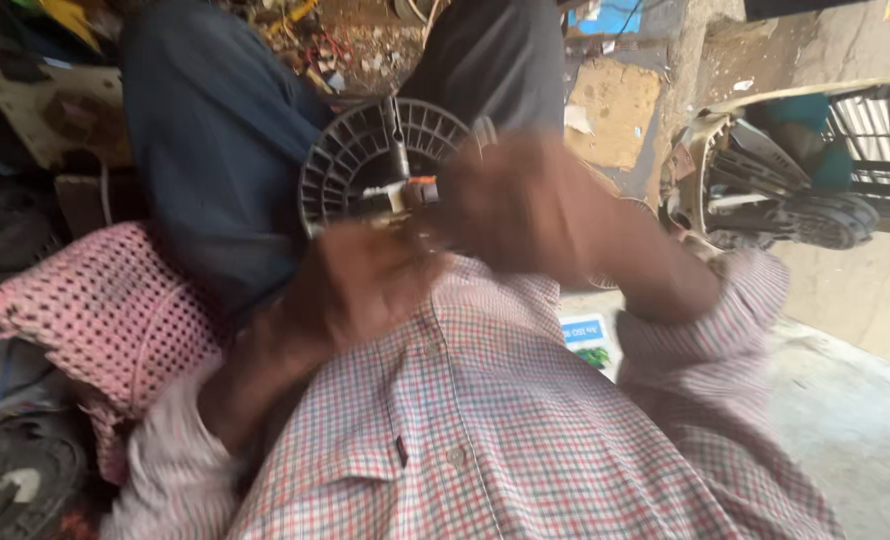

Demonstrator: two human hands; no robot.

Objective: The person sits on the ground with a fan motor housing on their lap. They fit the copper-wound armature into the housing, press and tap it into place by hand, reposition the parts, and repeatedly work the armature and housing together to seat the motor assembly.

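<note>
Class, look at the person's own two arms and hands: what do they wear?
Both arms wear a checked shirt of red, white and bluish lines, sleeves pushed up toward the elbows. The left hand and right hand are bare: no gloves. Blur hides any rings or a watch.

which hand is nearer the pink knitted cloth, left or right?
Left. The left hand sits just right of the pink knitted cloth, in front of the round grey slotted part. The right hand is farther right, on the far side of that part. Both are motion-blurred.
</note>
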